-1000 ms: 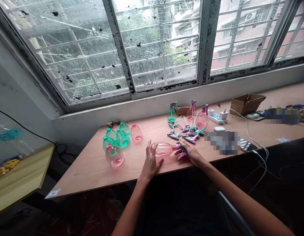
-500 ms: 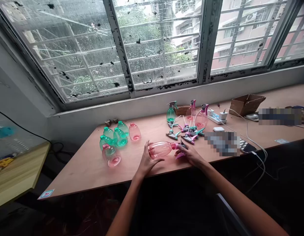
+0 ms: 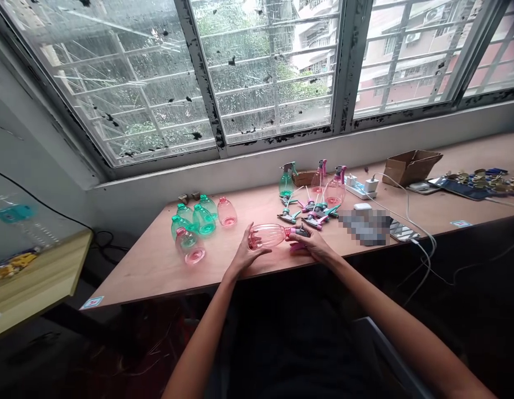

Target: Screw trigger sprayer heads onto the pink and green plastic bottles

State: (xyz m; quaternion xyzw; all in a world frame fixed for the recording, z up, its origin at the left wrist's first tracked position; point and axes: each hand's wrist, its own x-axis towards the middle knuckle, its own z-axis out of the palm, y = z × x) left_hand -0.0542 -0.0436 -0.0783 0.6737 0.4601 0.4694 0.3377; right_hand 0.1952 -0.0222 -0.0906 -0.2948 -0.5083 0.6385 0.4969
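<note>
pink translucent oval plastic bottle over pinkish-brown wooden tabletop, long axis crosswise, neck rightward; left hand spread around base, right hand closed on grey-and-pink plastic spray head at neck.

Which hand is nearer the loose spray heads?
Right. The right hand is in front of the loose spray heads; the left hand is farther left, at the base of the held pink bottle.

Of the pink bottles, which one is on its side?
The bottle between the left hand and right hand, its neck pointing right; the other four stand upright.
</note>
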